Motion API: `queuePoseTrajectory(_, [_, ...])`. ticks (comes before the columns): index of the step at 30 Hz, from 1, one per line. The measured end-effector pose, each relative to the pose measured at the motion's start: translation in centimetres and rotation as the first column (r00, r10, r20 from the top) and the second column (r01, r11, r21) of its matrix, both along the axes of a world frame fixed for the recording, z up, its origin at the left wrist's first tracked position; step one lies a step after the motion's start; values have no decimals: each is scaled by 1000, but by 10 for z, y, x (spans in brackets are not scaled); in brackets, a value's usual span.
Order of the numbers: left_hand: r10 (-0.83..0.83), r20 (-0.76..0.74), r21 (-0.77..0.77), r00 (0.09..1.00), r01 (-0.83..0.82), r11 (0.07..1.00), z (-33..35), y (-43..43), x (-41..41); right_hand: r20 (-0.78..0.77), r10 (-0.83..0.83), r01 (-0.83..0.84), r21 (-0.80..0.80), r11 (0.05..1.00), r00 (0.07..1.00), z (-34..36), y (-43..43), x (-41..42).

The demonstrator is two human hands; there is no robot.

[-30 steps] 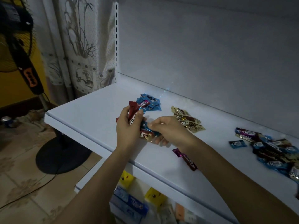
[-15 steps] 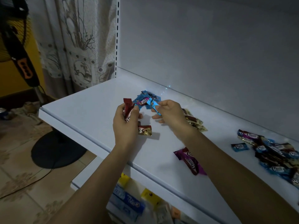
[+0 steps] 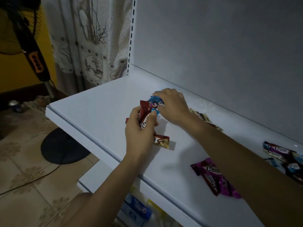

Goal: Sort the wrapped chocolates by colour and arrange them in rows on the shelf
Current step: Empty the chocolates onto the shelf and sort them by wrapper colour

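A black standing fan (image 3: 35, 63) stands beside a patterned curtain (image 3: 91, 43) over tiled floor (image 3: 24, 185).

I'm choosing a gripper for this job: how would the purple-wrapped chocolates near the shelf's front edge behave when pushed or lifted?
The purple chocolates lie flat on the shelf, so they would probably slide rather than roll. Their glossy wrappers look slippery, with crimped ends likely floppy. The left hand grips red chocolates together, hinting each is light.

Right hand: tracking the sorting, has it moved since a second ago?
Yes. The right hand went away from the shelf front edge toward the rear wall, onto the blue chocolates.
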State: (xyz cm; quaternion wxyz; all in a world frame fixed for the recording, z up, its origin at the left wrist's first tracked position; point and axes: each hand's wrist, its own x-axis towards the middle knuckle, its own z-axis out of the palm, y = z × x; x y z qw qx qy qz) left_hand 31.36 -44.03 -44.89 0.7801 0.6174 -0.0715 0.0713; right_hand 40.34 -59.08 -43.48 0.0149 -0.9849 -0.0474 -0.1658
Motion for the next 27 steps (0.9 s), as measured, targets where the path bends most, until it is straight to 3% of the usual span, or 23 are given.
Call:
queuePoseTrajectory(3, [2,11,0,1000,-2,1000,2,0,-1,-61,68,-80,-225,971,996,-1,5,11])
queuePoseTrajectory(5, [0,4,1,1000,0,1000,2,0,-1,-43,73,-82,-263,961,996,1,4,17])
queuePoseTrajectory(7, [-3,3,1,1000,3,1000,0,0,0,-41,57,-62,-129,990,998,4,1,21])
queuePoseTrajectory(9, [-1,-3,-6,1000,1,1000,-2,0,1,-38,17,-10,169,985,999,8,-4,21])
queuePoseTrajectory(11, [11,-10,-3,1000,-11,1000,-3,0,2,-22,-2,13,529,848,1000,14,-5,17])
queuePoseTrajectory(13, [16,-14,5,1000,-15,1000,-3,-1,2,-9,1,6,730,684,1000,20,-3,9])
queuePoseTrajectory(19, [32,8,12,999,-32,999,0,3,0,3,49,-30,816,577,999,31,21,-38])
queuePoseTrajectory(24, [113,-53,-138,992,-120,983,8,15,-5,-175,-16,155,820,551,984,17,34,-79])
queuePoseTrajectory(27, [200,-25,-11,979,-200,980,6,25,0,-274,29,237,874,425,961,9,40,-92])
